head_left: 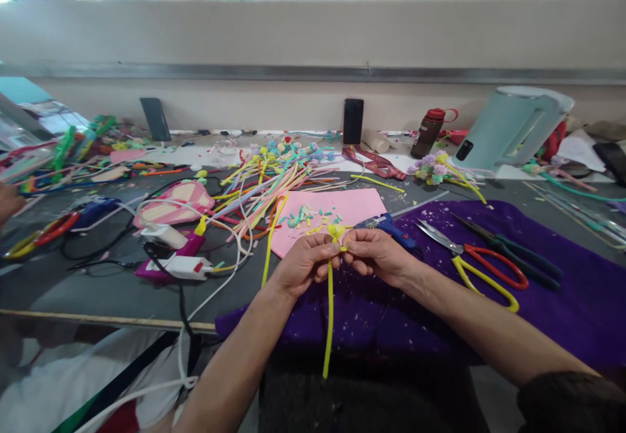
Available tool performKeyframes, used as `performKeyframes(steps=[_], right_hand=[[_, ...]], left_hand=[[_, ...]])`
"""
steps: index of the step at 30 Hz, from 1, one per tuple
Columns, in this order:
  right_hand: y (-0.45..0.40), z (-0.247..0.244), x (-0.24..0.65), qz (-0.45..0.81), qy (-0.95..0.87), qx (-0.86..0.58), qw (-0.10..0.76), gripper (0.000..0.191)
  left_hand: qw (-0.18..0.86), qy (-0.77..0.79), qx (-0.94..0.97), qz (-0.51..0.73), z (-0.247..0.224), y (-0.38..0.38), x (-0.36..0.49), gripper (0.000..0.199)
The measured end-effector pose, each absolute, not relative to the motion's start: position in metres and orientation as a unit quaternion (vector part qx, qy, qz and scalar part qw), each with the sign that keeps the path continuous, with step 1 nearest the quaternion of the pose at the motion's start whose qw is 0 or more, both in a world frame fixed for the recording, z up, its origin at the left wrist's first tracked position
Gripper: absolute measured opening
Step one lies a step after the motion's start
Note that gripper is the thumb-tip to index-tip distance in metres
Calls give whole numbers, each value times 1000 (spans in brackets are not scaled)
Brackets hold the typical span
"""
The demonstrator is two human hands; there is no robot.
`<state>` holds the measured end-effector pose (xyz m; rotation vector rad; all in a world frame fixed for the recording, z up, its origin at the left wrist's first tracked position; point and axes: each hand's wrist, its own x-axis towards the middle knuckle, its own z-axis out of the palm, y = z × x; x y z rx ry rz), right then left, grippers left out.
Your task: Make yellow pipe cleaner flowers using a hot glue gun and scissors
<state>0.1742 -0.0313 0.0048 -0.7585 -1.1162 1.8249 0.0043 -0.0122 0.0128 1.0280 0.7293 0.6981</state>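
My left hand [313,255] pinches a yellow pipe-cleaner flower [336,231] just below its fluffy head, and its long yellow stem [329,328] hangs down over the purple cloth. Fingers of my right hand [374,250] are closed on a short yellow pipe-cleaner piece [343,248] at the base of that flower. Both hands meet above the front edge of a pink sheet [357,201], on which small teal and yellow cut pieces [306,216] lie scattered. A blue glue gun [391,227] rests right behind my right hand, partly hidden by it.
Scissors with red and yellow handles [493,265] and green-handled pliers [518,250] lie on the purple cloth [581,289] at right. Pipe cleaners [283,175] pile up behind. Power strips with cables [178,267] occupy the left. A kettle [513,126] and bottle [430,133] stand at the back. Another person's hand [10,201] shows far left.
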Motion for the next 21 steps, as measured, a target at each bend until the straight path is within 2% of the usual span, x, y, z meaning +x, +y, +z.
performKeyframes(steps=[4,8,11,21], right_hand=[[-31,5,175,719,-465,-309,414,20],[-34,7,172,591,-541,-347,488,17],[-35,7,170,525,-585,-351,510,15],[-34,7,171,484,-597,-400,499,11]], left_hand=[[760,323,466,318,13,-13,4,17],[767,332,454,308,13,-11,3,20],[769,335,450,307,13,-10,3,21],[727,359,468,352,9,-11,5,21]])
